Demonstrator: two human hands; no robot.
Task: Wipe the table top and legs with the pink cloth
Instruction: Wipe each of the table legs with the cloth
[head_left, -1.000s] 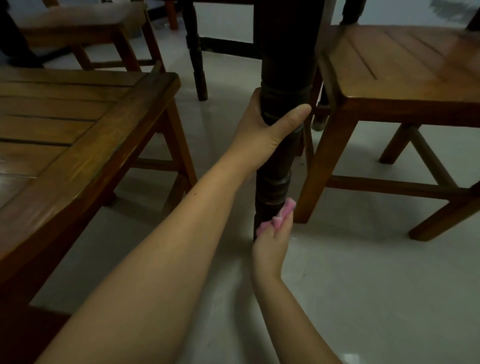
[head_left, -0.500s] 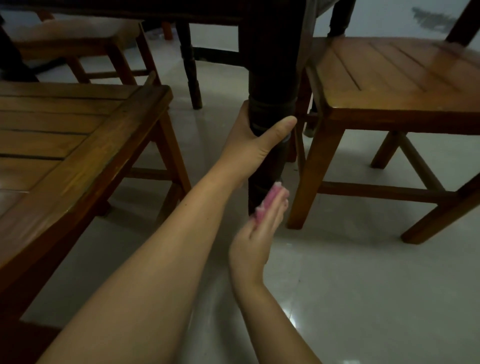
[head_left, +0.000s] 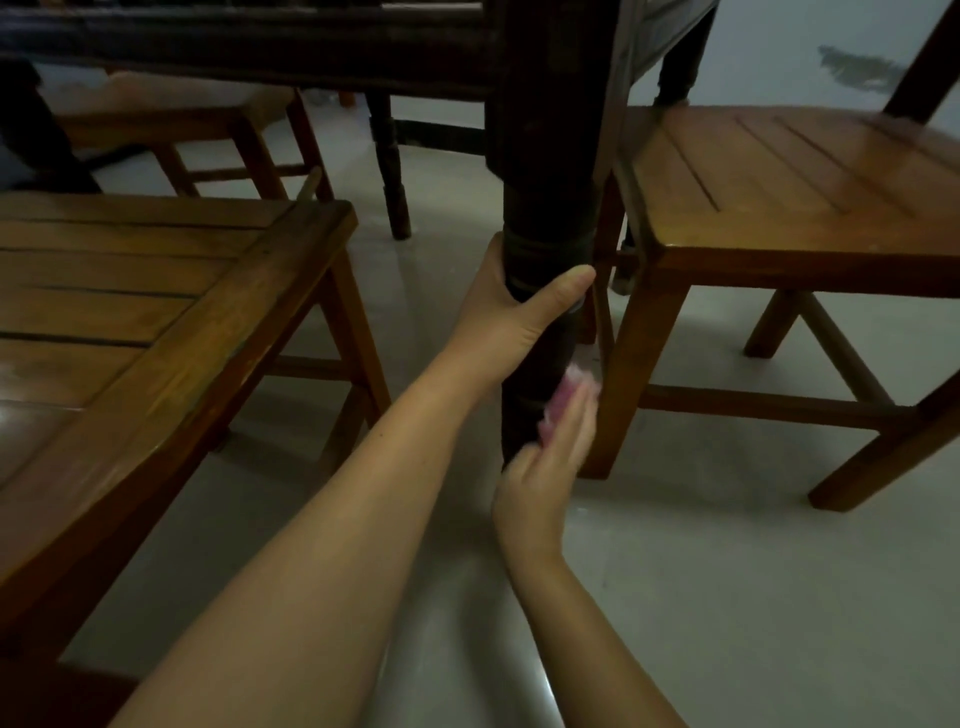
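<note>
At lower table leg (head_left: 545, 218): gripped by left hand (head_left: 511, 317); soft, light pink cloth (head_left: 563, 397) pressed flat under straight-fingered right hand (head_left: 540, 478). Judged pliable; best held bunched.

I see my left hand (head_left: 511, 312) wrapped around the dark turned wooden table leg (head_left: 545, 208), thumb across its front. Lower down, my right hand (head_left: 540, 478) presses the crumpled pink cloth (head_left: 563, 397) against the leg with straight fingers. Two brown slatted wooden chairs, one at left (head_left: 156, 312) and one at right (head_left: 779, 197), flank the leg on the pale glossy floor (head_left: 727, 571).
</note>
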